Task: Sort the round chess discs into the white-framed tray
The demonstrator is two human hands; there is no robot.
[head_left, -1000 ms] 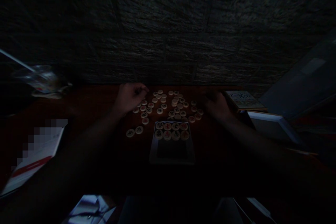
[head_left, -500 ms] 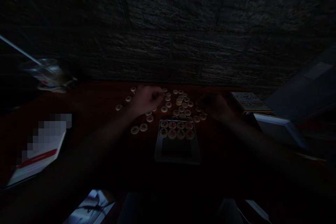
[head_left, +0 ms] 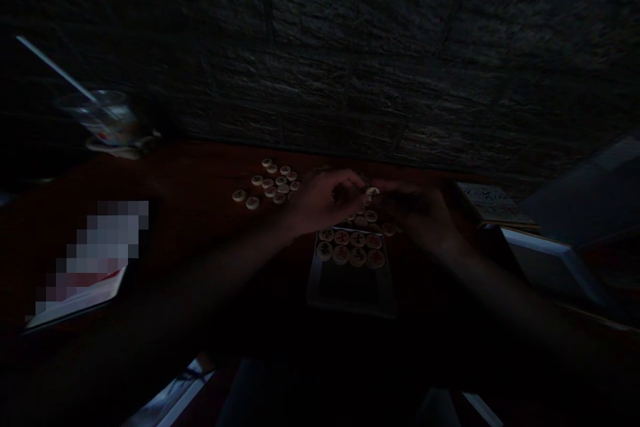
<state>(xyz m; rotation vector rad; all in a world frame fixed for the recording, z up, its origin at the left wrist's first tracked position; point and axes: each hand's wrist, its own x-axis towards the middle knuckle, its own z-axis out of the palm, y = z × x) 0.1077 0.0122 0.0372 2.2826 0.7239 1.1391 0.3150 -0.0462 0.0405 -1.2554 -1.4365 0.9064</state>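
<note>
The scene is very dark. My left hand (head_left: 323, 200) and my right hand (head_left: 420, 213) meet above a shallow box (head_left: 320, 280) on a reddish-brown table (head_left: 200, 227). Both have curled fingers. A round pale game disc (head_left: 371, 193) shows between their fingertips; I cannot tell which hand grips it. Two rows of discs (head_left: 350, 247) with red and black marks fill the far end of the box. A loose group of discs (head_left: 273, 185) lies left of my left hand. More discs lie under the hands.
A clear cup with a straw (head_left: 107, 120) stands at the far left by the stone wall (head_left: 350, 47). A booklet (head_left: 80, 293) lies at the left. A printed box (head_left: 493, 203) and a pale tray-like lid (head_left: 550, 260) sit at the right.
My left hand has travelled right from the loose discs to meet my right hand over the box. The camera has swung, shifting the scene rightward in view.
</note>
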